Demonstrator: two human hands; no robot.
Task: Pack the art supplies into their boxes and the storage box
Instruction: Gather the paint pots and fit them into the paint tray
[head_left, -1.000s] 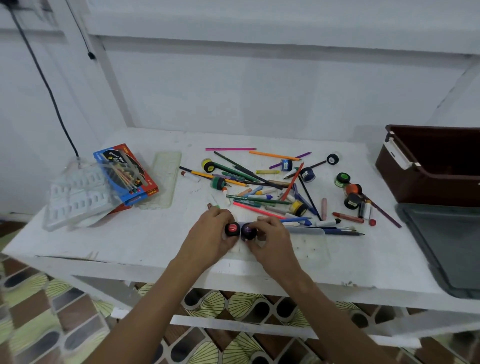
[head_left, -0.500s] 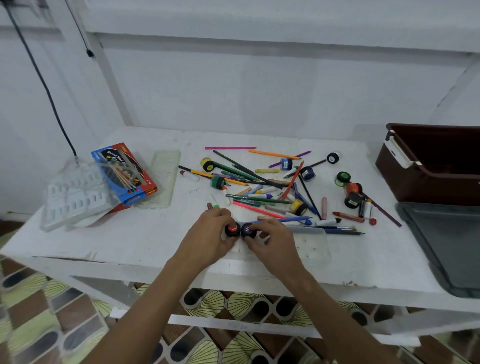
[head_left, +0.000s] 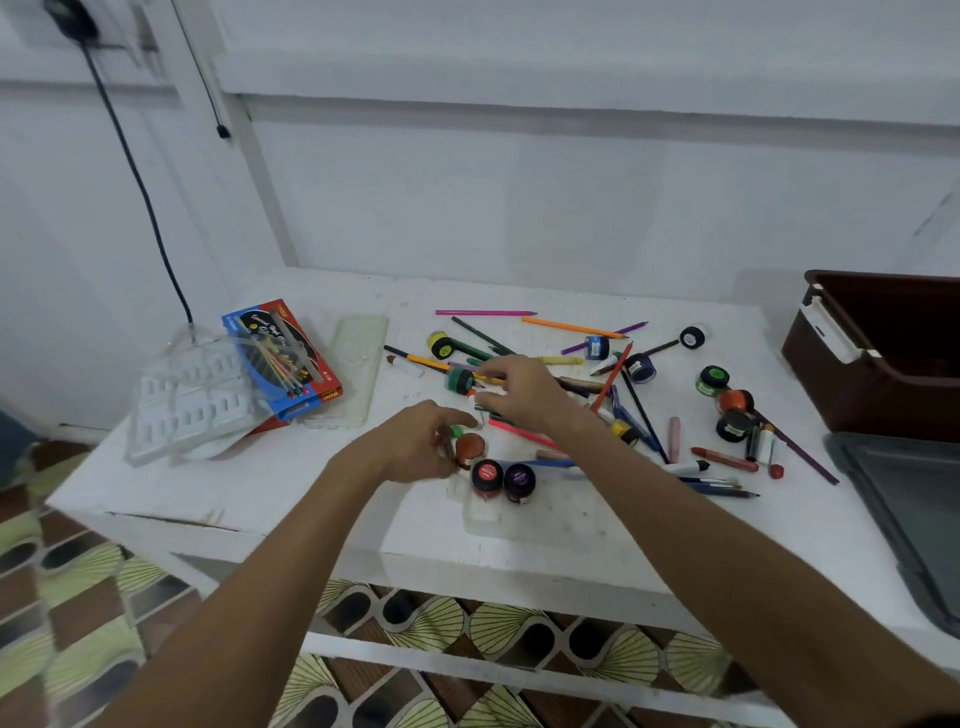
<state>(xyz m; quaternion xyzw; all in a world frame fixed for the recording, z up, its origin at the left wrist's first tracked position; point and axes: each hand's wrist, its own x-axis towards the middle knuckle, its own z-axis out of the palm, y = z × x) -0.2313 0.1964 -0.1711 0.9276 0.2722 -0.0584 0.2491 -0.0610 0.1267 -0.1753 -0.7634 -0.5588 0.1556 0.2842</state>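
Observation:
Two small paint pots, a red-lidded paint pot (head_left: 487, 475) and a purple-lidded paint pot (head_left: 519, 480), stand side by side at the left end of a clear plastic tray (head_left: 545, 519) near the table's front edge. My left hand (head_left: 421, 444) is just left of them and pinches a reddish-brown paint pot (head_left: 470, 447) at its fingertips. My right hand (head_left: 522, 389) reaches over the pile of pencils, fingers spread, with its fingertips beside a green paint pot (head_left: 460, 379). Several more pots, pencils, crayons and brushes lie scattered over the table's middle and right.
A brown storage box (head_left: 883, 358) stands at the right edge, with its grey lid (head_left: 914, 519) in front of it. At the left lie a blue and red pencil box (head_left: 283, 358), clear moulded trays (head_left: 192, 405) and a clear lid (head_left: 353, 371).
Both hands have let go of the red and purple pots, which stay in the tray. The left hand now has a reddish-brown pot; the right hand moved up over the pile.

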